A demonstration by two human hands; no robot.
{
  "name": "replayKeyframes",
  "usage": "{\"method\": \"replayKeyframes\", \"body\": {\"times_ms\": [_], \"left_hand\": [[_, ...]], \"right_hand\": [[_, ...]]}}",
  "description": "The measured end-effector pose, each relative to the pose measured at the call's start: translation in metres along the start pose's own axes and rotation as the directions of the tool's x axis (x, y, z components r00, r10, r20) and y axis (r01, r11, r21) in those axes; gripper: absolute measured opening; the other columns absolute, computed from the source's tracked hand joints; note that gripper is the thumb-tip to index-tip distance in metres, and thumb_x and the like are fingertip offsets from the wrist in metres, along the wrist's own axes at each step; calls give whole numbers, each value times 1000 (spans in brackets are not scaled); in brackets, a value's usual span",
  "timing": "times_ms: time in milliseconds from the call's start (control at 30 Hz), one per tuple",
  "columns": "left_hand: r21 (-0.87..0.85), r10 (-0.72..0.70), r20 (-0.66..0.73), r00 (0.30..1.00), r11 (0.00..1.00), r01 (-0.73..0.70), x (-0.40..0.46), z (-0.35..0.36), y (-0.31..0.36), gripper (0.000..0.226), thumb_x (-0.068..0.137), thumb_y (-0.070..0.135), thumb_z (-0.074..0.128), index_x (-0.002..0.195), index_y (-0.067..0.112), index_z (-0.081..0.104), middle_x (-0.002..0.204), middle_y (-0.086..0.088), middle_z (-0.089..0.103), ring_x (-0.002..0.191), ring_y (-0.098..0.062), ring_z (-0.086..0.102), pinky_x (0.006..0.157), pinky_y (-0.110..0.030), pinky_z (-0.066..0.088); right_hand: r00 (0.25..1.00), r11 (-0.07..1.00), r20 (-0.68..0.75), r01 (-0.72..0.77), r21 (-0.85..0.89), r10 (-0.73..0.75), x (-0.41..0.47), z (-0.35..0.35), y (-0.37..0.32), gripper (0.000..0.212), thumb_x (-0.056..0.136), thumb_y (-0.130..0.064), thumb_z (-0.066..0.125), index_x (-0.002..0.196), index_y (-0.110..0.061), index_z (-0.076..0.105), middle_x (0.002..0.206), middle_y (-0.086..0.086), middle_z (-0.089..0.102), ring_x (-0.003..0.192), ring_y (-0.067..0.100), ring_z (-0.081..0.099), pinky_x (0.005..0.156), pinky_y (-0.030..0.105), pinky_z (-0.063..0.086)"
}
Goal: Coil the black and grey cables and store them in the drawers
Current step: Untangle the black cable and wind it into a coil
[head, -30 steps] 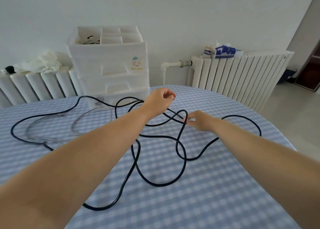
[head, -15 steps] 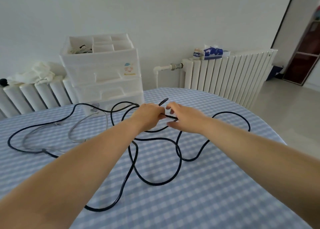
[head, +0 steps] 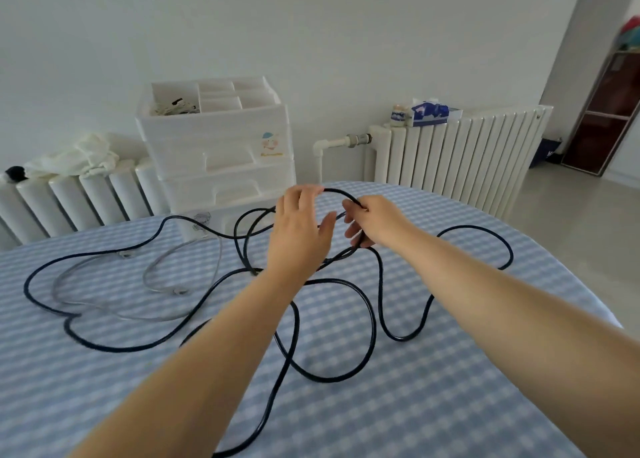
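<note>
**Now forming the first loop of the black cable**

Furthest left on the counter (head: 104, 405), the grey cable (head: 180, 253) lies in loose curves, untouched, with a long bend of the black cable (head: 374, 322) running around it. Behind, a white drawer unit (head: 221, 153) stands at the counter's far edge, its drawers shut.

Near the middle, the left hand (head: 299, 229) is raised with its fingers curled over the top of a small arch of black cable, thumb spread out toward the other hand. Just to its right, the right hand (head: 375, 220) pinches the same arch at its other side, fingers curled round the strand. The rest of the black cable sprawls in overlapping loops toward the near edge and off to the right.

This looks like the start of the coil. To do it well, the left hand should probably keep the loop fixed while the right feeds in slack, each turn the same size. The crossings below may snag, so drawing the cable in slowly and shaking out overlaps seems wise.
</note>
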State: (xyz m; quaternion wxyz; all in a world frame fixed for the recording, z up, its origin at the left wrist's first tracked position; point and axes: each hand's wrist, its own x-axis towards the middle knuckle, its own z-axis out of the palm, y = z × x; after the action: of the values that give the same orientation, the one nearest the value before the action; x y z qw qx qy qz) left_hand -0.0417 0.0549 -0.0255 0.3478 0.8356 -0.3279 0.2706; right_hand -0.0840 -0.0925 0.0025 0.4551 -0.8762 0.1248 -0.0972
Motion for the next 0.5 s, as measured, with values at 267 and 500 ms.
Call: {"method": "replayKeyframes", "body": {"times_ms": [267, 500], "left_hand": [[-212, -143, 415, 898, 945, 249, -36, -3, 21, 30, 95, 41, 51, 114, 19, 48, 102, 3, 65, 89, -17, 62, 72, -37, 52], [-369, 20, 443, 896, 915, 162, -32, -27, 29, 26, 102, 30, 38, 84, 21, 55, 83, 8, 62, 75, -1, 56, 66, -19, 41]], "right_hand": [[988, 901, -39, -120, 418, 149, -18, 7, -18, 35, 92, -42, 59, 83, -8, 64, 77, 7, 61, 60, 20, 67, 52, 27, 54], [960, 899, -248, -7, 439, 128, -31, 10, -22, 52, 93, -53, 50, 128, -14, 48, 111, 1, 54, 83, 11, 63, 75, 32, 57]]}}
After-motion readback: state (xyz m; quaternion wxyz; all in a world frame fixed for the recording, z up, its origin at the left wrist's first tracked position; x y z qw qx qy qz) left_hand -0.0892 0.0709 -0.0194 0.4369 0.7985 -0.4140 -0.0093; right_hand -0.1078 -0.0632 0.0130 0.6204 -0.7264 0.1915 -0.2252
